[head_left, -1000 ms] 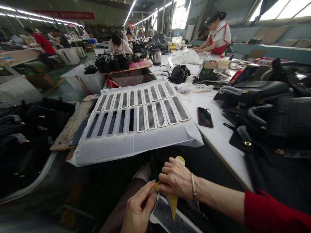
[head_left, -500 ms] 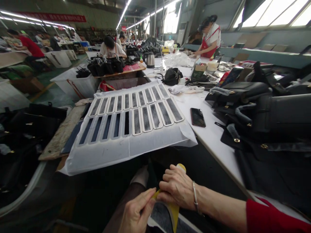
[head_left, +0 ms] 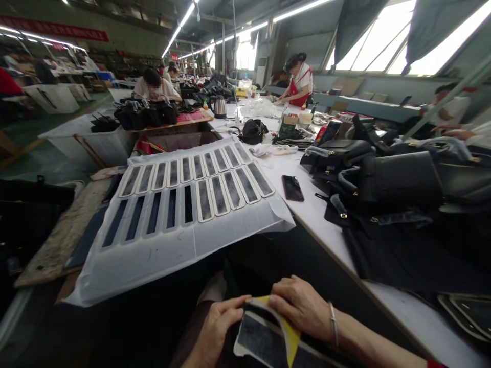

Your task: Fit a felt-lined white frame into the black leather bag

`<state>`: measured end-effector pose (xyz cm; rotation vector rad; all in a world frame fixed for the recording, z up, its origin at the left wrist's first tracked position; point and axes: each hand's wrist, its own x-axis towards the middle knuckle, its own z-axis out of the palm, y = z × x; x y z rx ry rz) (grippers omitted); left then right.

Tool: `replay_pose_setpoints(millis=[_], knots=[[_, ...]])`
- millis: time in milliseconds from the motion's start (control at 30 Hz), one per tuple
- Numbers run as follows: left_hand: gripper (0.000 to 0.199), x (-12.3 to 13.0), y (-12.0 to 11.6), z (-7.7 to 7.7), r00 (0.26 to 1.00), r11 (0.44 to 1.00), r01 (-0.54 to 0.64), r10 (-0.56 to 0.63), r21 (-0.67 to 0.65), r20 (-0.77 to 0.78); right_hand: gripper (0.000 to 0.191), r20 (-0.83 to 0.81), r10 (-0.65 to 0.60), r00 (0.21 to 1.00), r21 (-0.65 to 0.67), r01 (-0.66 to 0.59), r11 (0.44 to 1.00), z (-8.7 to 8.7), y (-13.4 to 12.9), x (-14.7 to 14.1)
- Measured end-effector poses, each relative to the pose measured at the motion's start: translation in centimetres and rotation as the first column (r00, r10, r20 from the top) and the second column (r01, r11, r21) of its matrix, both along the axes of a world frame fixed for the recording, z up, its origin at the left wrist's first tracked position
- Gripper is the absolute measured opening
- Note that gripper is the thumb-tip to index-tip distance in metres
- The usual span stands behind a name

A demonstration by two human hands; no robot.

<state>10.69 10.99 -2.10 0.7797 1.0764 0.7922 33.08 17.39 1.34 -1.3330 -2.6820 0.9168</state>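
Low in the view, over my lap, I hold a dark panel (head_left: 258, 338) with a pale border. A curved yellow strip (head_left: 290, 331), perhaps backing paper, arches over it and stands partly apart from its surface. My left hand (head_left: 217, 327) pinches the panel's upper left corner between thumb and fingers. Closed on the upper part of the yellow strip is my right hand (head_left: 303, 309), with a bracelet on its wrist. The panel's lower end runs out of the frame. In front of me, similar pale-bordered dark pieces (head_left: 213, 197) lie in two rows on a white sheet (head_left: 161, 260).
A phone (head_left: 293, 188) lies on the white table (head_left: 318, 214) to the right. Black handbags (head_left: 399, 179) are piled beyond it. On the left is a worn board (head_left: 65, 227), with a white bin (head_left: 76, 135) farther back. Several people sit or stand at tables behind.
My view has swung right. My right hand has shifted its hold on the yellow strip, whose end no longer pokes out above my fist. More of the panel's face shows.
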Motion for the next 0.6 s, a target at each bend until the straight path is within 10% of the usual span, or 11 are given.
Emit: replay_pose_setpoints(millis=[200,400,600], knots=[[0.037,0.3,-0.1,-0.6,0.992,0.997,0.007,0.002,0.078,-0.125,0.056,-0.096,-0.354,0.930,-0.338,0.304,0.891,0.2,0.7,1.4],[0.038,-0.2,0.8,-1.5,0.982,0.993,0.099,-0.087,0.066,-0.166,0.061,-0.274,-0.542,0.794,-0.614,0.290,0.735,1.7,1.6,2.3],[0.048,-0.5,0.7,-1.9,0.986,0.997,0.078,-0.074,0.022,-0.151,0.057,-0.348,-0.777,0.525,-0.787,0.287,0.547,6.7,-1.3,5.5]])
